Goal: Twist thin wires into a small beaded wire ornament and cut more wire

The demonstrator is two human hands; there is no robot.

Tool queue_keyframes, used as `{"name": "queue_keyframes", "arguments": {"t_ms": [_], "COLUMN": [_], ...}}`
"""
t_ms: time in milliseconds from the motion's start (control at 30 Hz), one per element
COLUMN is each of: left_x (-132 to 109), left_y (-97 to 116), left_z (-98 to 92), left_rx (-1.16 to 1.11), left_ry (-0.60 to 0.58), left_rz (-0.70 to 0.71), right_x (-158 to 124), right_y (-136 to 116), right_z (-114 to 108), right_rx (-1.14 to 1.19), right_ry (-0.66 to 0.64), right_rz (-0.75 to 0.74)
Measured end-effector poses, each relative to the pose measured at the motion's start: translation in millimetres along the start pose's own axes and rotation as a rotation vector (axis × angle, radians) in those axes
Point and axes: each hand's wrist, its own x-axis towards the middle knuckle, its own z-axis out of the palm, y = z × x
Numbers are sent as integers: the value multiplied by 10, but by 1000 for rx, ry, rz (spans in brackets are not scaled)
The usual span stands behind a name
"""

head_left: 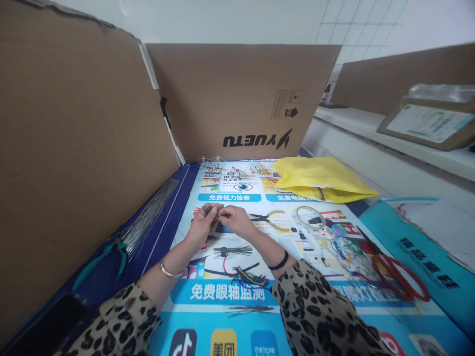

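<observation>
- The left hand has its grip closed, thumb against curled fingers, around a small bunch of thin, dark strands, mostly hidden by the fingers. The bunch is above the tabletop, toward 12 o'clock from the body.
- The right hand meets it from 3 o'clock, its grip narrowed to a pinch that appears to take the bunch's right side; exactly which strand is too small to tell. Both hands probably come together because such fine stuff needs steadying on one side.
- The yellow-handled metal pliers lie splayed at 3 o'clock, likely left there for easy reach.
- Toward 5 o'clock, the short bundle of grey wires and the multicoloured cords lie apart, perhaps to keep them sorted.
- At 8 o'clock rest the teal-handled pliers, beside the long silvery wires.
- The tall brown cardboard panel stands at 12 o'clock, limiting reach beyond.
- The crumpled yellow bag lies at 2 o'clock; the red-orange coil, at 4 o'clock, adjoins tangled strands that could snag.
</observation>
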Motion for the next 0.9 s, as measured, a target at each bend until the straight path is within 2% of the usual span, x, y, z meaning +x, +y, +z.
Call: {"name": "queue_keyframes", "arguments": {"t_ms": [167,300,500,667,800,900], "left_x": [12,13,19,4,-16,-16], "left_y": [12,31,-4,-17,46,73], "left_z": [8,28,39,24,11,17], "left_rx": [77,194,226,316,352,375], "left_ry": [-20,21,15,27,160,187], "left_rz": [24,87,96,110,189,226], "right_x": [23,12,11,48,99,99], "right_y": [38,29,-34,-99,-88,-67], "right_z": [-103,-107,-87,-163,-289,-337], "right_rx": [18,6,-37,-185,-384,-591], "right_ry": [-85,-110,-60,-13,-62,-129], "right_rz": [34,63,109,116,118,131]}}
